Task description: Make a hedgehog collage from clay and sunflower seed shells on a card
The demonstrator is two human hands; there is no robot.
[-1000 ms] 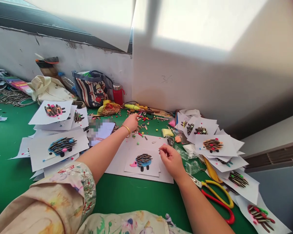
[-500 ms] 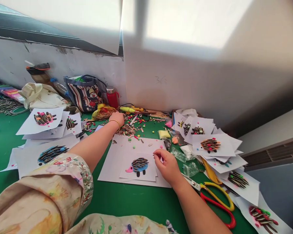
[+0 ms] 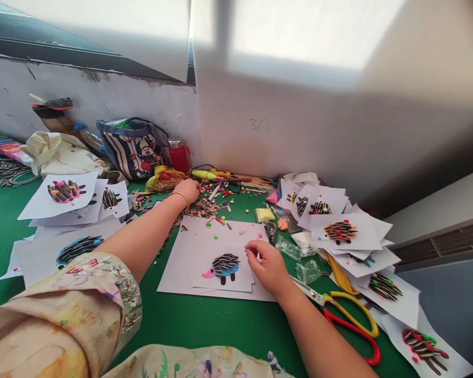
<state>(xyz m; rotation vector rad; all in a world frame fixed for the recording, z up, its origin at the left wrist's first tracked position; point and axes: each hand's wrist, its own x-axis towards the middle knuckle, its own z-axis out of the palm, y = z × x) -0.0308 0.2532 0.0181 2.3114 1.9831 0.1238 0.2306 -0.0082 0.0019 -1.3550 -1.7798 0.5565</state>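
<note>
My left hand (image 3: 187, 192) reaches to the far side of the green table, its curled fingers down among loose sunflower seeds (image 3: 205, 209) and small coloured balls; its fingertips are mostly hidden. Beside the hedgehog card (image 3: 236, 286), my right hand (image 3: 268, 266) is closed in a pinch, with a tiny dark bit at the fingertips that I cannot name. The card's hedgehog (image 3: 224, 266) has a blue body, a pink snout, dark feet and seeds as spines. Under the card lies a larger white sheet (image 3: 177, 273) with a few small balls and seeds on it.
Scissors (image 3: 350, 315) with red and yellow handles lie by my right forearm. Finished hedgehog cards stand in a left pile (image 3: 35, 207) and a right pile (image 3: 372, 239). Behind are a striped bag (image 3: 128, 152), a red bottle (image 3: 178, 156) and a yellow clay packet (image 3: 265, 214).
My left hand has shifted slightly left and stays at the seeds. My right hand has edged a little left beside the card, still pinched. The view has shifted slightly.
</note>
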